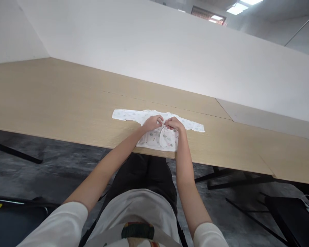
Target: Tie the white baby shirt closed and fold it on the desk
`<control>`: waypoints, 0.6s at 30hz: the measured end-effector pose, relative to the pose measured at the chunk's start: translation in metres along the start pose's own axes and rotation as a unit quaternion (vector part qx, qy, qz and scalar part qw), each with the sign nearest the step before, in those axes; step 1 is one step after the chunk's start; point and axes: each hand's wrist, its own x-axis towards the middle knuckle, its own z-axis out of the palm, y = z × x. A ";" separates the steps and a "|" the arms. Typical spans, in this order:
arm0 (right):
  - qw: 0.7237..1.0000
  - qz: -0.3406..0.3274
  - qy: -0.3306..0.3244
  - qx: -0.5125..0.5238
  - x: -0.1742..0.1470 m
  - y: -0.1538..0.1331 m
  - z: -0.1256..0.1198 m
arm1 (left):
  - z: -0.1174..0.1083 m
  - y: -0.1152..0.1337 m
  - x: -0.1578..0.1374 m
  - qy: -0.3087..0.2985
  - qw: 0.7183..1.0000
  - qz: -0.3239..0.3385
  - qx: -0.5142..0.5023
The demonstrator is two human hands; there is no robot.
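A small white long-sleeved baby shirt with a faint printed pattern lies spread on the table, its sleeves stretched out to both sides. Over the middle of its front, my left hand pinches the fabric near the front opening. Close beside it, my right hand has its fingers closed on the same part of the shirt. Between the two hands the cloth is gathered up, and one edge folds over below them. What exactly sits between the fingertips is too small to make out.
The long wooden table runs across the view, with a white partition along its back. A black chair with a white object on it stands at lower right. Another dark chair bearing something yellow is at lower left.
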 end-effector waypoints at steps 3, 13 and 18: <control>1.000 -0.003 -0.005 -0.005 -0.001 0.000 0.000 | 0.001 0.004 -0.001 0.005 1.000 -0.019 0.013; 1.000 0.009 0.018 0.016 -0.007 -0.007 -0.002 | 0.004 0.015 -0.005 0.031 0.997 -0.065 0.015; 1.000 0.011 0.000 0.015 -0.011 -0.011 -0.001 | 0.001 0.012 -0.002 0.027 0.994 -0.093 -0.044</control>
